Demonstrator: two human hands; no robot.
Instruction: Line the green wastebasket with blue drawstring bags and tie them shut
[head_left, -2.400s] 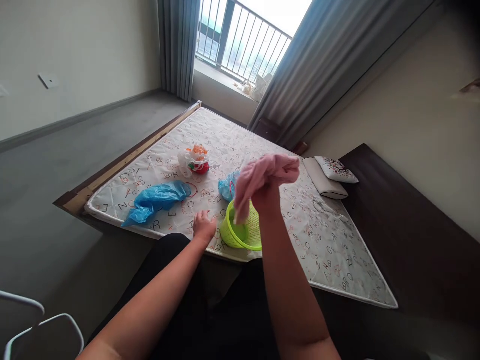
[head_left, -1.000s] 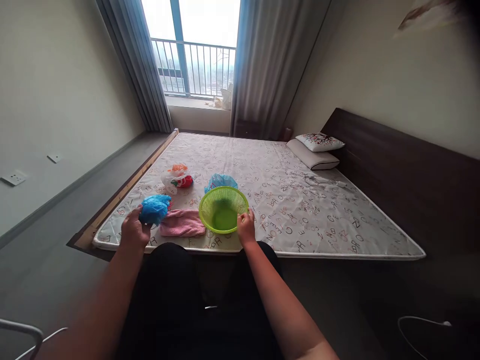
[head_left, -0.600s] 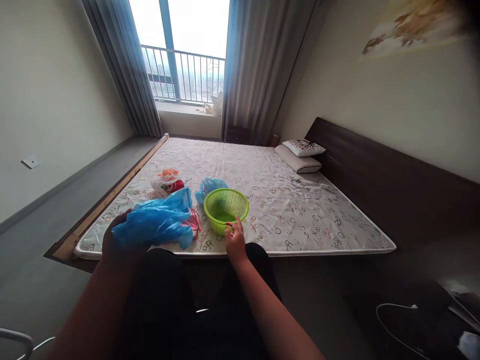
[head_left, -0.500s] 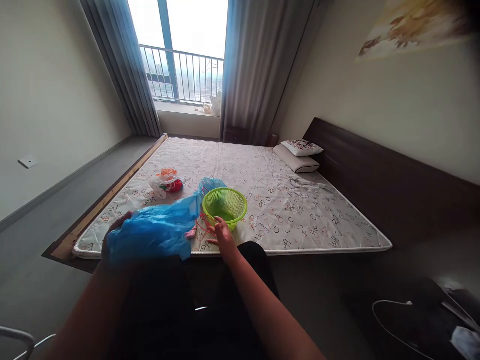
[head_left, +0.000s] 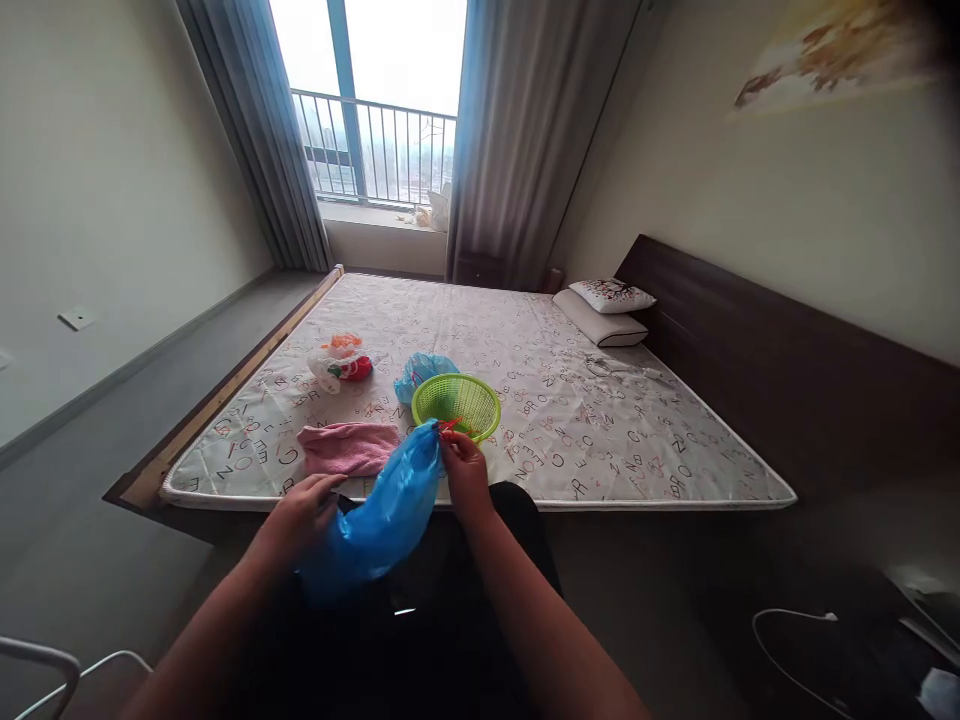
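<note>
A blue plastic bag hangs over my lap at the bed's edge, its narrow top gathered at the upper right. My right hand pinches that top, where red drawstrings stick out. At the bag's lower left, my left hand has its fingers closed against the plastic; part of its grip is hidden. Just beyond the right hand stands a green plastic basket, partly covered by it. A folded pink towel lies on the mattress beyond the left hand.
Behind the basket sits another blue plastic bag. A white bag with red and orange contents lies farther left on the mattress. Pillows rest by the dark headboard. A white cable is at lower right.
The blue bag has swung down and right, now narrowed at its top. My right hand has closed on that end; my left has moved right. The pink towel is now uncovered.
</note>
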